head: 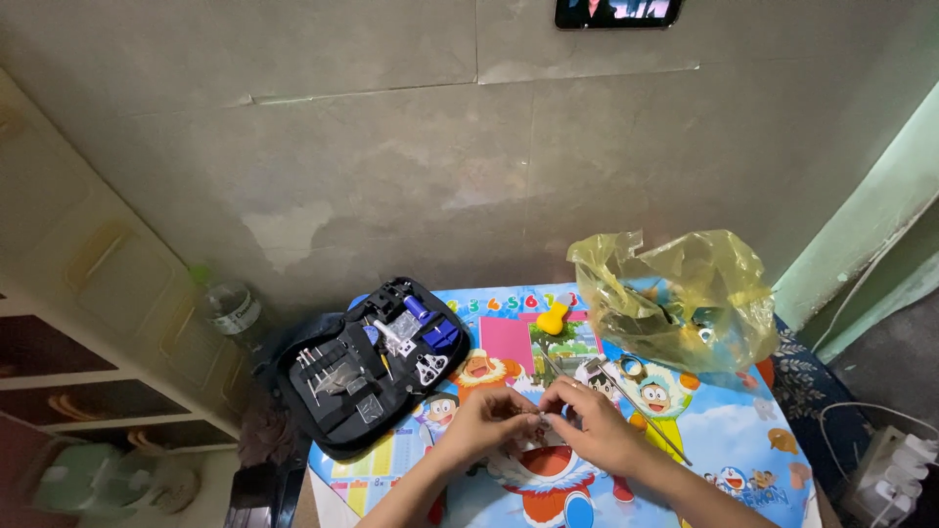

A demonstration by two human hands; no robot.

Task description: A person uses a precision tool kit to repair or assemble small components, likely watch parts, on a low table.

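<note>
My left hand (pixel 486 424) and my right hand (pixel 590 422) meet over the middle of a small table with a colourful cartoon top (pixel 743 455). Their fingertips pinch a tiny metallic part (pixel 541 418) between them; its shape is too small to make out. A thin metal rod-like tool (pixel 653 422) lies on the table just right of my right hand. An open black tool case (pixel 374 364) with small tools in it lies to the left of my left hand.
A crumpled yellow plastic bag (pixel 685 293) sits at the table's back right. A small yellow object (pixel 554 317) lies behind the hands. A plastic bottle (pixel 228 305) stands left by the wall. A white power strip (pixel 895 467) lies on the floor at right.
</note>
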